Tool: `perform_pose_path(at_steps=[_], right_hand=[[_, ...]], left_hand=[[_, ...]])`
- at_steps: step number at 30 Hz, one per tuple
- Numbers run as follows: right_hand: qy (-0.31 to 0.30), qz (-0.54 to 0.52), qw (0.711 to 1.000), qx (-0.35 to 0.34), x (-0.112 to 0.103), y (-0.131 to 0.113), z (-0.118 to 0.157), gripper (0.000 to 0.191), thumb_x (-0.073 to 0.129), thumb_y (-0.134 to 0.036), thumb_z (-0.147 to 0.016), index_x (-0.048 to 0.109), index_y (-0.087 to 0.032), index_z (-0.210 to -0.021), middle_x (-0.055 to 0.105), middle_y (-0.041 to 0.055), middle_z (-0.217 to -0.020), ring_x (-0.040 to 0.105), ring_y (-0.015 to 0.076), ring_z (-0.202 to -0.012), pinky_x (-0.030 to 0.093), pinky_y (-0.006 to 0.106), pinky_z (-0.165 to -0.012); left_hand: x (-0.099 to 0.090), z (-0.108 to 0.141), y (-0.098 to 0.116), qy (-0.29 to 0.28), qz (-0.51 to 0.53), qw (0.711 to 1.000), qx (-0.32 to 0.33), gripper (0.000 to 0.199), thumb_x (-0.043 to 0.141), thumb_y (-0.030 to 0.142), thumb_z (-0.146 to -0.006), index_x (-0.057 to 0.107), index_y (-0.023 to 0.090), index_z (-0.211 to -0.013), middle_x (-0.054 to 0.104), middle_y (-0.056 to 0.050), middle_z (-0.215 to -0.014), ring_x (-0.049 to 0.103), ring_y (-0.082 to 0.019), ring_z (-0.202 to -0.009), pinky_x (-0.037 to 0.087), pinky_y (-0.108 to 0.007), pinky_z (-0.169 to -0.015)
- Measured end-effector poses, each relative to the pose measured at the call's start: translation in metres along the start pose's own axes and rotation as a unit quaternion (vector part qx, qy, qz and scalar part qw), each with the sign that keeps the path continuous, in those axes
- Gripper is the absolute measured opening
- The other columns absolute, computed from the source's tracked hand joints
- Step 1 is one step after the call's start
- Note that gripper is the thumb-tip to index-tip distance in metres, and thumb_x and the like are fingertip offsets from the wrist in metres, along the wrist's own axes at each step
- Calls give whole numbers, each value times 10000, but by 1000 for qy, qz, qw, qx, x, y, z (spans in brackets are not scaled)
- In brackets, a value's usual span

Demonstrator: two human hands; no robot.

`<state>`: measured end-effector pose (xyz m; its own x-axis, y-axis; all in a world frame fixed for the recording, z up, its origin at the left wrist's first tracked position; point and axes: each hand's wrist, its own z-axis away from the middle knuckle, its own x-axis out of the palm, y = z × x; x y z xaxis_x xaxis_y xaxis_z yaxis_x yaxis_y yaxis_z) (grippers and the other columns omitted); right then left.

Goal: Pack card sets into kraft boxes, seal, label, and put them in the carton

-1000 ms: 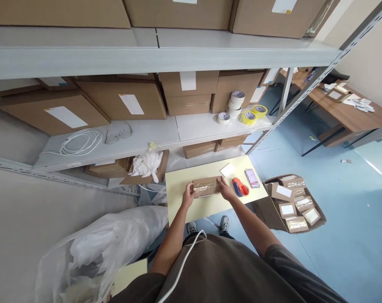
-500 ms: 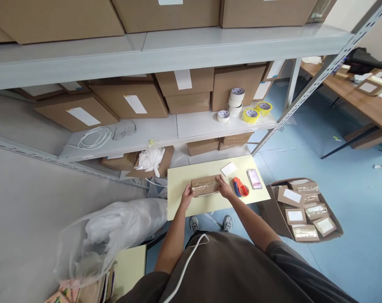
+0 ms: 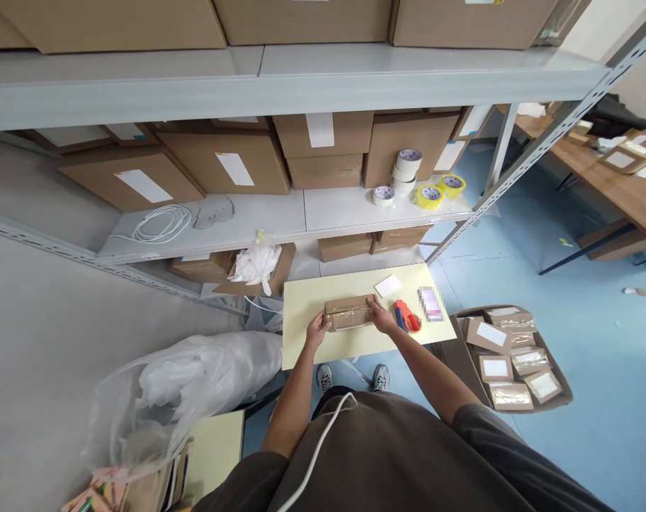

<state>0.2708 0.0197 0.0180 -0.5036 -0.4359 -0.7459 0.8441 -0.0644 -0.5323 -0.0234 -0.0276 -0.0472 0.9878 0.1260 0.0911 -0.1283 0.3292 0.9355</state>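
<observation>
A small brown cardboard box (image 3: 349, 313) with shiny clear tape along it is held between my two hands over the pale yellow table (image 3: 302, 348). My left hand (image 3: 317, 330) grips its left end, and my right hand (image 3: 379, 314) grips the right end. To the right of my right hand lies a red and blue tape dispenser (image 3: 407, 317). A white card (image 3: 388, 286) rests behind it, and a blurred-out flat item (image 3: 431, 304) lies farther right.
A large open carton (image 3: 477, 384) of taped small boxes stands on the floor at right. Behind the table, a grey shelf (image 3: 334, 210) carries cartons, white tape rolls (image 3: 407, 171), yellow tape rolls (image 3: 430, 197) and a coiled white cable (image 3: 161, 223). A translucent plastic bag (image 3: 210, 377) bulges at left.
The view has shifted slightly. Both hands keep hold of the box in nearly the same place on the table, with hardly any other difference.
</observation>
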Motion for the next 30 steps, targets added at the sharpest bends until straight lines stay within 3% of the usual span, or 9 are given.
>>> perform_pose_path(at_steps=[9, 16, 23, 30], right_hand=[[12, -3, 1000, 4, 2, -5, 3, 701, 580, -249, -994, 360, -390, -1644, 157, -22, -1772, 586, 268, -1399, 534, 333, -1055], [17, -12, 1000, 10, 4, -8, 2, 691, 561, -264, -988, 374, -371, -1644, 194, -14, -1766, 573, 289, -1409, 537, 355, -1059], [23, -17, 999, 20, 8, -10, 6, 669, 542, -248, -999, 387, -359, -1640, 153, -12, -1774, 569, 278, -1417, 522, 344, -1087], [19, 3, 1000, 14, 14, -10, 5, 609, 476, -286, -1044, 384, -357, -1642, 96, 16, -1784, 587, 296, -1394, 536, 381, -1070]], left_hand=[[-1, -4, 5, 50, -31, 998, -37, 691, 900, 227, -698, 686, 159, -1352, 747, -171, -1303, 707, -343, -1240, 538, -529, -1108], [4, -5, 7, 84, -45, 994, -44, 624, 858, 190, -730, 711, 183, -1337, 750, -140, -1307, 694, -340, -1265, 541, -536, -1105], [9, 7, 7, 61, -64, 996, -8, 647, 792, 276, -824, 636, 178, -1444, 726, -118, -1366, 643, -307, -1341, 497, -511, -1151], [27, -1, 3, 144, -87, 984, -60, 624, 737, 212, -855, 618, 225, -1467, 732, -116, -1353, 682, -275, -1291, 530, -472, -1116]])
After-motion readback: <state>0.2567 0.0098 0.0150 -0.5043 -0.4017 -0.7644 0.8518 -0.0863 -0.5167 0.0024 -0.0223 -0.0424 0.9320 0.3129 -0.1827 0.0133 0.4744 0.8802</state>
